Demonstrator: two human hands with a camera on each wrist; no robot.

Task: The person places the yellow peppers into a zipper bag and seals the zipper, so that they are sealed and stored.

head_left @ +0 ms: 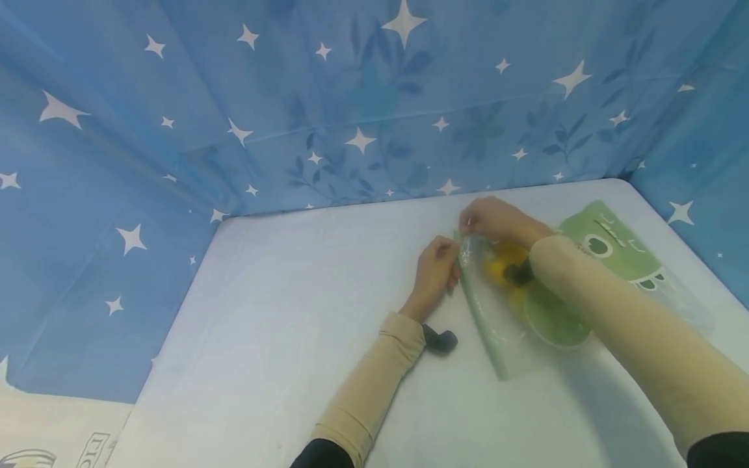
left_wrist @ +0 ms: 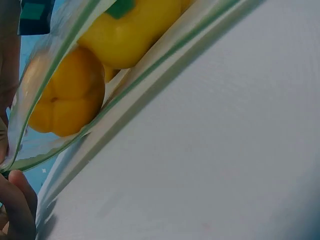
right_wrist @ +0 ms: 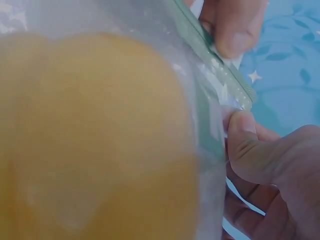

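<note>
A clear zip bag (head_left: 482, 318) with a green seal strip lies toward the right of the table. Yellow bell peppers (left_wrist: 132, 37) are inside it, one more orange in tone. In the left wrist view its two green edges stand apart and meet at a corner. My left hand (head_left: 433, 273) pinches the strip near its far end. Just beyond, my right hand (head_left: 497, 218) pinches the bag's far corner between thumb and fingers. The right wrist view shows both thumbs close together at the strip's end, with a pepper blurred through the plastic.
Another bag (head_left: 634, 250), green with a cartoon face, lies flat at the right, partly behind the right forearm. Blue star-patterned curtains (head_left: 363, 84) stand behind and beside the white table (head_left: 281, 325). A small black device (head_left: 440, 341) sits at the left wrist.
</note>
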